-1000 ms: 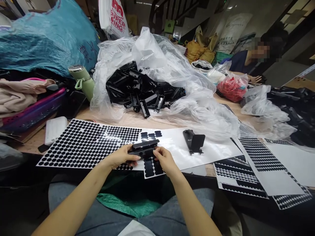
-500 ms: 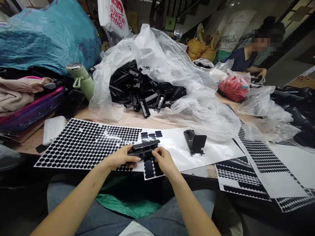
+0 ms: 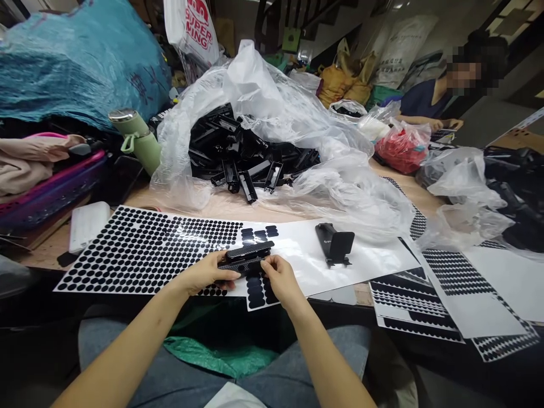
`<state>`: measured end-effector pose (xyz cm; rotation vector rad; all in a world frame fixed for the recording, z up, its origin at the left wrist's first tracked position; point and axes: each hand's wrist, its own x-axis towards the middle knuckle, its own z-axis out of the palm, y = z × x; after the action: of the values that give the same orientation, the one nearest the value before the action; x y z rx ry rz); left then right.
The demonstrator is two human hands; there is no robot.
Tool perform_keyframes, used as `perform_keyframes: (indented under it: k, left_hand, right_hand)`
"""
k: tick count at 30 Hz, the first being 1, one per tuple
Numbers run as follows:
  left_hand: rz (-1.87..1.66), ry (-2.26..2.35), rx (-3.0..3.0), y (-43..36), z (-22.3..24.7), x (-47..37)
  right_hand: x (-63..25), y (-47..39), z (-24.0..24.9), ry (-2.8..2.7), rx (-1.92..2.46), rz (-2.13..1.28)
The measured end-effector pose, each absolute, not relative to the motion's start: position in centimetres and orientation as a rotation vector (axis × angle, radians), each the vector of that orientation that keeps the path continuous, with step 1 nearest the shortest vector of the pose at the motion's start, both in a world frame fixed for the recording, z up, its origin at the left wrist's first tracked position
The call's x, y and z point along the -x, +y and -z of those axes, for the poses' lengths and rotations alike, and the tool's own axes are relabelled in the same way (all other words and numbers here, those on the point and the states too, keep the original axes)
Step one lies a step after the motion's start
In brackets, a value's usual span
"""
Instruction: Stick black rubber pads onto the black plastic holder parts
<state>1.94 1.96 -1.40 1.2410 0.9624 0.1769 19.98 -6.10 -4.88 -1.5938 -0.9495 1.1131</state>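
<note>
Hands point(image 3: 208, 273) point(image 3: 280, 279) grip blk part point(image 3: 250, 250); bag point(image 3: 192, 34) behind (reads "SUPER").

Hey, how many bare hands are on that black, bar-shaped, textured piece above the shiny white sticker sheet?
2. Your bare left hand grips the black, bar-shaped, textured piece at its left end; your bare right hand pinches its right end. Some fingers are partly hidden.

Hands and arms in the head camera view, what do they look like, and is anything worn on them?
The left hand and right hand are bare, with no gloves and no rings that I can make out. The left forearm and right forearm are uncovered, with no watch, bracelet or sleeve showing on either.
</note>
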Motion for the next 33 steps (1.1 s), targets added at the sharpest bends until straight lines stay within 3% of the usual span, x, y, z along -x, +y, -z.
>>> perform_keyframes:
  k: [7, 33]
  left_hand:
    - [-0.162, 0.963, -1.24, 2.0, 1.4, -1.9]
    - [-0.181, 0.931, -1.248, 1.9, 1.4, -1.9]
  right_hand:
    - [-20.2, -6.2, 4.6, -0.884, 1.522, -1.189]
    - [-19.0, -6.3, 3.6, -1.028, 1.767, -0.94]
